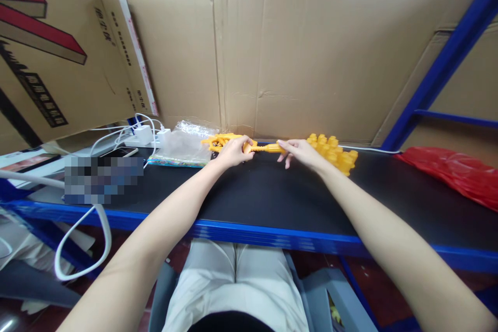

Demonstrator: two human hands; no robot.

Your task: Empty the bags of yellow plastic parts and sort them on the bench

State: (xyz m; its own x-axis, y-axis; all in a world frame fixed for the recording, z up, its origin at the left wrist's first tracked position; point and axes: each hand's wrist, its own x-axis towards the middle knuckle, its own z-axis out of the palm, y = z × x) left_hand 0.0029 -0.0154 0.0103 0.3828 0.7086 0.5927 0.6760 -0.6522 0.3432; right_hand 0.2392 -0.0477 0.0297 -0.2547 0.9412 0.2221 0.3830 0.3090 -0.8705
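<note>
Both hands are at the far edge of the black worktop [272, 192], right against the cardboard wall [311, 57]. Left hand [233, 151] is closed round a yellow plastic part [220, 141], which sticks out to its left. Right hand [299, 152] pinches a thin yellow rod [268, 148] that runs between the two hands; its fingers are curled on the rod's end. The rod looks joined to the part in the left grip, but the hand covers the joint, so I can't tell for sure.

Just behind and right of the right hand: a pile [334, 153] of yellow studded pieces, touching the wall. The wrist hides part of it.

Left of the left hand: a clear bag [184, 144] lying flat, near the yellow part. Further left, white chargers [146, 135] with white cables [81, 249], one looping off the worktop's front edge. A blurred-out patch covers whatever sits at front left. A printed box [50, 52] leans over that corner.

Far right: a red bag [455, 176], well apart from the hands and cut off by the frame. Blue rack posts [439, 67] stand behind it.

Nothing lies between the hands and the front edge. The yellow pieces are small and far off; their shape is hard to read.
</note>
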